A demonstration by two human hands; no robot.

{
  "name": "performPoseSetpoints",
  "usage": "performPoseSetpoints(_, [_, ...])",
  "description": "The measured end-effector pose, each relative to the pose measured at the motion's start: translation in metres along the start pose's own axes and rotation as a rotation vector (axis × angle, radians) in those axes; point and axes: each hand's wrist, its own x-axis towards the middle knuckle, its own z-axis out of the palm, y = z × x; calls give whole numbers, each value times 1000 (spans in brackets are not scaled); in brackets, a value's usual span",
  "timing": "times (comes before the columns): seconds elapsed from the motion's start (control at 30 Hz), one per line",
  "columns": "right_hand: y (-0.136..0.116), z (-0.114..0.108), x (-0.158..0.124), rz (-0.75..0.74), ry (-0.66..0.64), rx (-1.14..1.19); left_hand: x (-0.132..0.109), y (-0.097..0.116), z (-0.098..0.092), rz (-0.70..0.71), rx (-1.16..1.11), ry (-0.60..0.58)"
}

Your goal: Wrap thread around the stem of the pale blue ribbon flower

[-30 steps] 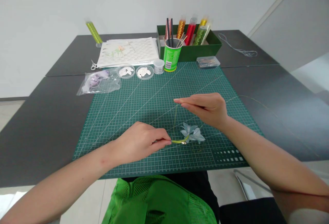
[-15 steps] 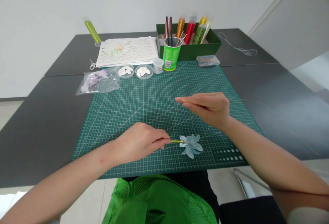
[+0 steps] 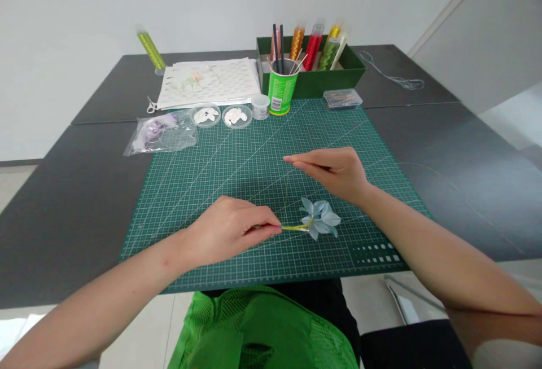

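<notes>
Head view: a pale blue petalled flower (image 3: 319,220) lies low over the gridded green cutting mat (image 3: 212,171). Its pointed, slightly translucent petals fan out in a loose star, and a short yellow-green stem (image 3: 293,227) runs out of it toward 9 o'clock. The left hand (image 3: 228,231) is closed on the far end of that stem, thumb and forefinger pinched tight, so the bloom sits just beside the fingertips at 3 o'clock of the grip, clear of the fingers themselves.

The right hand (image 3: 334,170) is raised at about 1 o'clock of that pinch, its fingers drawn together and pointing toward 9 o'clock. They nip a thin yellowish thread (image 3: 287,195) (faint, only just readable against the grid) that drops to the stem. From this hand the flower lies near 6 o'clock, close under the wrist but not touching it.

At 12 o'clock of the mat stand:
- a green tin can of dark sticks (image 3: 279,91), on the mat's far edge
- a dark green box of coloured tubes (image 3: 339,78), behind the can

Toward 11 o'clock are two round clear dishes of white petals (image 3: 221,115), a small clear jar (image 3: 259,106), a clear plastic bag (image 3: 163,132) and a stack of white printed sheets (image 3: 209,80) — all well apart from both hands, on the mat's rim or the dark table (image 3: 63,200).
</notes>
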Motion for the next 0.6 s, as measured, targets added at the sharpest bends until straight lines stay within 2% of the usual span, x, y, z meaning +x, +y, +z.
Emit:
performPoseSetpoints(0.17, [8, 3, -1, 20, -98, 53, -2, -1, 0, 81, 48, 84])
performPoseSetpoints(0.6, [17, 12, -3, 52, -267, 131, -3, -3, 1, 187, 163, 155])
